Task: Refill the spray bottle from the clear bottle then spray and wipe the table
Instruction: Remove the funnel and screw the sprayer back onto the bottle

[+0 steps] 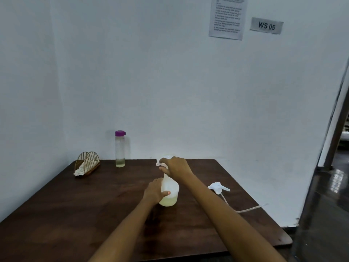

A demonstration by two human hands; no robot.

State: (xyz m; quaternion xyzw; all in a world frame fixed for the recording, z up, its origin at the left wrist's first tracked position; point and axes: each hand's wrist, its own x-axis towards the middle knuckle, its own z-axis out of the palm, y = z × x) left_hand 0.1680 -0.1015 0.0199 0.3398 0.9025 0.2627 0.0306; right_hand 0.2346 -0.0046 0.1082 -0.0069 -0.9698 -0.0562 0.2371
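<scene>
A translucent white spray bottle body [171, 191] stands upright mid-table with pale yellow liquid in its bottom. My left hand [154, 191] grips its side, thumb across the front. A white funnel [164, 160] sits at the bottle's neck, and my right hand [176, 166] holds it from above, hiding most of it. The spray head [217, 186] lies on the table to the right, its long tube [243, 209] trailing toward the right edge. The clear bottle [120, 149] with a purple cap stands at the back, a little liquid left in it.
A gold wire holder [87, 164] with a white cloth [80, 170] in it sits at the back left of the dark wooden table [75, 214]. White walls close off the back and left. The table's right edge borders an open floor.
</scene>
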